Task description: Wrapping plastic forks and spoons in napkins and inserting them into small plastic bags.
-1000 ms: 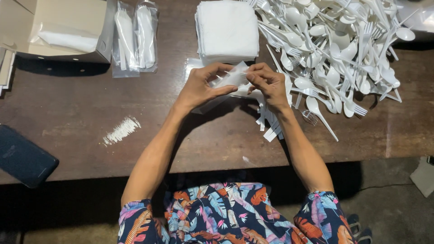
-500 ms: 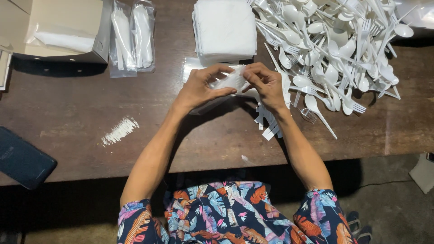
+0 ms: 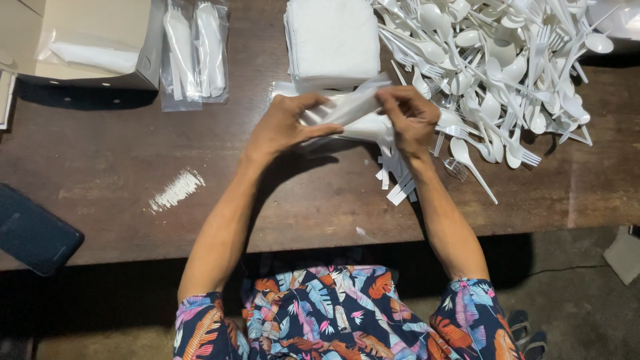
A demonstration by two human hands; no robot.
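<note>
White folded napkin (image 3: 347, 110) was gripped by both left hand (image 3: 283, 127) and right hand (image 3: 410, 117); two sealed cutlery packets (image 3: 197, 50) lay finished, the loose cutlery heap (image 3: 507, 67) remained.

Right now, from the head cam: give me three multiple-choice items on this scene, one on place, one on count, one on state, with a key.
1. Where does the stack of white napkins sit?
A. On the floor
B. On the table, behind the hands and left of the cutlery pile
C. Inside the cardboard box

2. How many sealed cutlery packets lie beside the cardboard box?
A. Two
B. Five
C. None

3. What is the state of the two hands?
A. Both flat on the table
B. Both gripping one white napkin with a clear sleeve
C. One holds the dark phone

Key: 1 B, the stack lies on the wooden table next to the white plastic cutlery pile. 2 A, two packets lie side by side. 3 B, the left hand and right hand pinch the napkin with sleeve between them.
</note>
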